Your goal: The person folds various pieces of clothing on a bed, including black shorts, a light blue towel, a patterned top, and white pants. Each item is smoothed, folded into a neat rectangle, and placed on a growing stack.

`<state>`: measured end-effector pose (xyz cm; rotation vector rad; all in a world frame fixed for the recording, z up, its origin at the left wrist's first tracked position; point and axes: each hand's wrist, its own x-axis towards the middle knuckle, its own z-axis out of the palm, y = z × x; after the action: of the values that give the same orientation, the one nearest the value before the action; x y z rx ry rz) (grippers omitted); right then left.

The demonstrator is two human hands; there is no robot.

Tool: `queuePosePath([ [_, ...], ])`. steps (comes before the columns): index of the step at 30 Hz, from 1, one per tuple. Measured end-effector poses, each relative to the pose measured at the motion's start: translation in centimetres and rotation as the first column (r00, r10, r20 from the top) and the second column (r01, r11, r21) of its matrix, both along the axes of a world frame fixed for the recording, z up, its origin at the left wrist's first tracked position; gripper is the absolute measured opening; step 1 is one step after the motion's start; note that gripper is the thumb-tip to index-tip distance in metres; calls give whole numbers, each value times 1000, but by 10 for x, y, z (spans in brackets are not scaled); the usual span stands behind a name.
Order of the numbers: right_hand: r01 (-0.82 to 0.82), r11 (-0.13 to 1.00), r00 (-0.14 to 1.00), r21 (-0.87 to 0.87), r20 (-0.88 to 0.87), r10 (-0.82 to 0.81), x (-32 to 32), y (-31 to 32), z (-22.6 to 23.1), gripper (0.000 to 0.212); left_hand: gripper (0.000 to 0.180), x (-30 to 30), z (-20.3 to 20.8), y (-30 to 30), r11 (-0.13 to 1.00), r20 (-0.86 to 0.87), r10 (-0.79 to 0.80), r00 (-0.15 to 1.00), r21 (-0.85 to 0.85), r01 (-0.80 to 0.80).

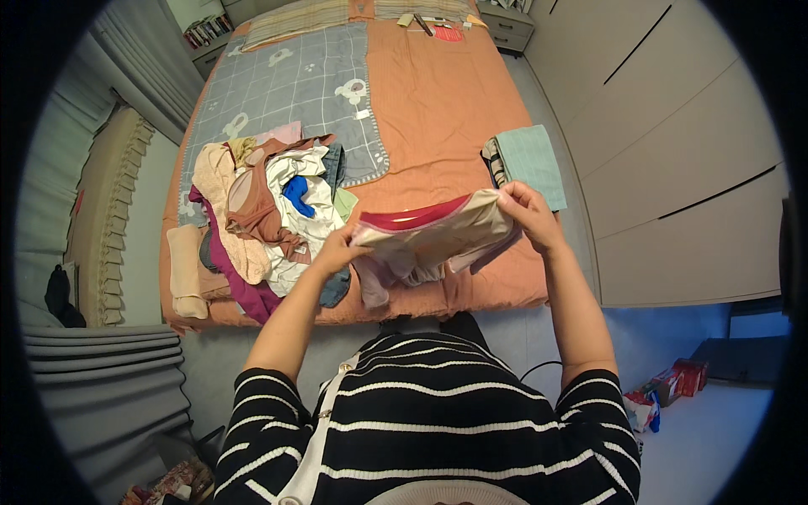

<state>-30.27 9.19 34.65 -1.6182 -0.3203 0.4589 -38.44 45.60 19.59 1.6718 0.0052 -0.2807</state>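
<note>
Both hands, left hand and right hand, grip the beige garment stretched flat above the bed, beside the clothes pile.

1. One bed, far.
2. One heap of loose clothes, left.
3. One folded stack, right.
4. One beige garment held up, near.
5. Two hands: left hand, right hand.
</note>
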Motion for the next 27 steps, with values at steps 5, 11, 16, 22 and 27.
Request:
queuePosePath([
  [5,-162,965,960,-206,-258,106,1,-14,-10,42,41,6,55,27,932,-184,-68,981,-361,-3],
  [11,63,760,990,-647,138,36,12,-16,-4,29,26,27,92,55,996,-112,-74,991,38,79],
  [16,632,622,487,-462,861,145,49,-4,5,24,19,83,132,62,748,291,-92,952,651,-126],
  [22,478,872,856,-110,281,-434,70,0,78,21,22,97,210,64,718,383,-94,919,665,-204],
  [27,-41,818,999,-574,-29,29,36,-55,23,32,21,37,167,37,692,-174,-336,926,621,368],
])
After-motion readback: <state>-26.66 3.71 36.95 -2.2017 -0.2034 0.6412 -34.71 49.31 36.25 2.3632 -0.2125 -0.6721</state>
